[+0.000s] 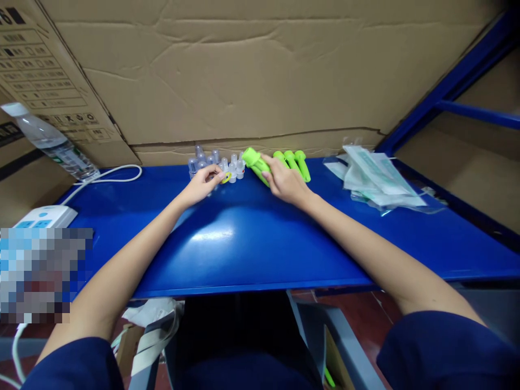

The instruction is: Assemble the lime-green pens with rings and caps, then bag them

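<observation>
Cardboard (244,70) backs a blue table (211,265); clock = table, cardboard at 12, us at 6.

Green handle (253,159): just about 12, tilted, wide end toward 11. Our right hand (286,184) has it, fingers wrapped round the shank. Yellow ring (228,176): a touch toward 11 from the handle, in a narrow thumb-and-finger pinch in our left hand (201,187). Handle and ring near each other, not touching.

Doing it well: ring looks thin, probably springy (material too small to tell), so we'd pinch lightly by the edge or it may flick away. Handle looks smooth; we want a firm wrap with the wide end clear of our fingers. Clear caps (202,162) bunch between 11 and 12, right by our left fingers; dragged knuckles could topple them. Working slightly toward 6 should help.

Three more handles (289,159) lie near 1, just behind our right hand; wrist low, not sideways, or we shove them. Packets (377,173) at 2, well apart. Power strip (44,218) at 9, bottle (49,141) at 10.
</observation>
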`<state>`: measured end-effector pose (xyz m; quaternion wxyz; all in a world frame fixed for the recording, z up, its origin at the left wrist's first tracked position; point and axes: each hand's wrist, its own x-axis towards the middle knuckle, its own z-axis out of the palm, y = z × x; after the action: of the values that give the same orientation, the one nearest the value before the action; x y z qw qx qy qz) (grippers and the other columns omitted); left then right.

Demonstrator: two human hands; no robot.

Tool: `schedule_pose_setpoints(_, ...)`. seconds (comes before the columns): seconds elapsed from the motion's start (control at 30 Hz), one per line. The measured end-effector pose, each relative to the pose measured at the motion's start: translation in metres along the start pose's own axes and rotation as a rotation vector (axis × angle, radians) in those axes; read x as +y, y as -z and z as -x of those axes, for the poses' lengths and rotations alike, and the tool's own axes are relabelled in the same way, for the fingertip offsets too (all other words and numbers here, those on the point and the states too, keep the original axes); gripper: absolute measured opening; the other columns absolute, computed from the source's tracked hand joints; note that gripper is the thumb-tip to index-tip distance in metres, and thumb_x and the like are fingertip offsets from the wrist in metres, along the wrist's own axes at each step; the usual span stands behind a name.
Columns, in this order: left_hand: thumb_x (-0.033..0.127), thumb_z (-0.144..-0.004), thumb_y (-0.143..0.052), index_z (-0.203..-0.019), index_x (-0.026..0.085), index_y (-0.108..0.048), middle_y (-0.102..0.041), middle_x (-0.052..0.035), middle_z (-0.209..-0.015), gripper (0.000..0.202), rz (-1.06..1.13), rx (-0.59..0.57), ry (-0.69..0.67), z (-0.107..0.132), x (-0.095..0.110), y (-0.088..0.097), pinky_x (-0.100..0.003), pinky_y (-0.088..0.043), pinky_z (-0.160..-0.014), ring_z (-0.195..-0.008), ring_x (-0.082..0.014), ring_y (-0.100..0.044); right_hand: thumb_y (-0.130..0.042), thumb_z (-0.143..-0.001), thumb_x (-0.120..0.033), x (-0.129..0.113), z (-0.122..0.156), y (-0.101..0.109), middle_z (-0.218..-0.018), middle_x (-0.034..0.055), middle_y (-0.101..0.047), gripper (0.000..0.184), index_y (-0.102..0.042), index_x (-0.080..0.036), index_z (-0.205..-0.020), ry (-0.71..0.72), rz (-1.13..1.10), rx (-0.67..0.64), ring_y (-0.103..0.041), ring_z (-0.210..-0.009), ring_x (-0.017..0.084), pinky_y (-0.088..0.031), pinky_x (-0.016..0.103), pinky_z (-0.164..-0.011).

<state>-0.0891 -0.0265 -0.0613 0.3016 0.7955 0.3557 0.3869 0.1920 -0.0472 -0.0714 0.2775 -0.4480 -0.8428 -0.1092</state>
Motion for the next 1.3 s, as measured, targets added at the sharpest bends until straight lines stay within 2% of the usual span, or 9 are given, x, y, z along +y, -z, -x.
schedule_pose_setpoints(0.13,0.062,-0.088,-0.061,-0.087,0.017,-0.062,-0.064,-0.0026,-0.081,0.045,0.089,0.13,-0.005,-0.003,-0.005,-0.008,-0.025,-0.045,-0.071,-0.074,-0.0136,-0.057,-0.022,-0.108,-0.04,-0.02,0.003,0.002,-0.133,0.0208,-0.065,0.055,-0.041,-0.012,-0.151,0.119,0.057,-0.114,-0.07,-0.105,0.032,-0.056,0.036,-0.068)
schedule_pose_setpoints(0.3,0.062,-0.09,-0.06,-0.089,0.017,-0.062,-0.069,-0.0052,-0.093,0.045,0.108,0.213,-0.054,-0.003,-0.006,-0.016,-0.027,-0.048,-0.08,-0.086,-0.0155,-0.063,-0.025,-0.108,-0.038,-0.034,0.003,0.0,-0.14,0.0212,-0.062,0.053,-0.044,-0.008,-0.148,0.118,0.03,-0.141,-0.067,-0.117,0.032,-0.058,0.037,-0.075)
schedule_pose_setpoints(0.47,0.061,-0.092,-0.06,-0.09,0.017,-0.062,-0.071,-0.0073,-0.101,0.044,0.127,0.217,-0.072,-0.002,-0.002,-0.02,-0.029,-0.05,-0.081,-0.088,-0.0163,-0.065,-0.026,-0.108,-0.038,-0.041,0.004,0.0,-0.145,0.0195,-0.059,0.053,-0.043,-0.009,-0.149,0.074,-0.024,-0.151,-0.064,-0.125,0.033,-0.059,0.043,-0.087)
schedule_pose_setpoints(0.73,0.054,-0.09,-0.063,-0.094,0.018,-0.06,-0.071,-0.0097,-0.112,0.037,0.069,0.204,-0.115,0.002,0.0,-0.022,-0.031,-0.047,-0.088,-0.104,-0.0203,-0.068,-0.028,-0.106,-0.039,-0.045,0.006,-0.006,-0.145,0.0208,-0.058,0.054,-0.041,-0.009,-0.149,0.008,-0.126,-0.142,-0.061,-0.128,0.034,-0.058,0.049,-0.093)
schedule_pose_setpoints(0.87,0.05,-0.088,-0.066,-0.094,0.018,-0.059,-0.072,-0.0101,-0.113,0.033,0.051,0.162,-0.123,0.002,-0.001,-0.02,-0.031,-0.047,-0.089,-0.107,-0.021,-0.067,-0.029,-0.105,-0.039,-0.043,0.007,-0.012,-0.14,0.0223,-0.06,0.054,-0.038,-0.01,-0.15,0.004,-0.25,-0.113,-0.065,-0.121,0.033,-0.056,0.05,-0.096)
schedule_pose_setpoints(0.97,0.047,-0.087,-0.067,-0.091,0.018,-0.059,-0.073,-0.0099,-0.113,0.03,0.014,0.146,-0.105,0.002,-0.002,-0.017,-0.03,-0.046,-0.084,-0.105,-0.0209,-0.067,-0.03,-0.105,-0.039,-0.04,0.007,-0.017,-0.121,0.0207,-0.067,0.054,-0.035,-0.009,-0.15,0.001,-0.366,-0.115,-0.069,-0.103,0.031,-0.056,0.048,-0.09)
schedule_pose_setpoints(1.1,0.045,-0.088,-0.065,-0.089,0.018,-0.06,-0.073,-0.01,-0.111,0.028,0.006,0.13,-0.103,0.002,-0.001,-0.016,-0.029,-0.046,-0.078,-0.102,-0.0206,-0.067,-0.039,-0.103,-0.046,-0.04,0.007,-0.02,-0.096,0.0115,-0.067,0.06,-0.029,-0.009,-0.15,-0.022,-0.524,-0.107,-0.066,-0.08,0.024,-0.056,0.043,-0.079)
schedule_pose_setpoints(1.2,0.048,-0.088,-0.065,-0.094,0.017,-0.061,-0.072,-0.0098,-0.108,0.031,0.016,0.122,-0.086,0.003,0.001,-0.017,-0.029,-0.047,-0.079,-0.098,-0.0201,-0.067,-0.046,-0.101,-0.05,-0.043,0.008,-0.019,-0.088,0.0044,-0.063,0.061,-0.027,-0.015,-0.148,-0.086,-0.714,-0.147,-0.061,-0.065,0.017,-0.056,0.033,-0.063)
schedule_pose_setpoints(1.3,0.053,-0.088,-0.065,-0.098,0.018,-0.06,-0.071,-0.009,-0.104,0.037,0.054,0.12,-0.095,0.004,0.002,-0.021,-0.031,-0.05,-0.084,-0.097,-0.0203,-0.067,-0.053,-0.099,-0.052,-0.046,0.008,-0.018,-0.085,-0.001,-0.059,0.062,-0.025,-0.023,-0.146,-0.181,-0.942,-0.213,-0.055,-0.051,0.01,-0.051,0.024,-0.044)
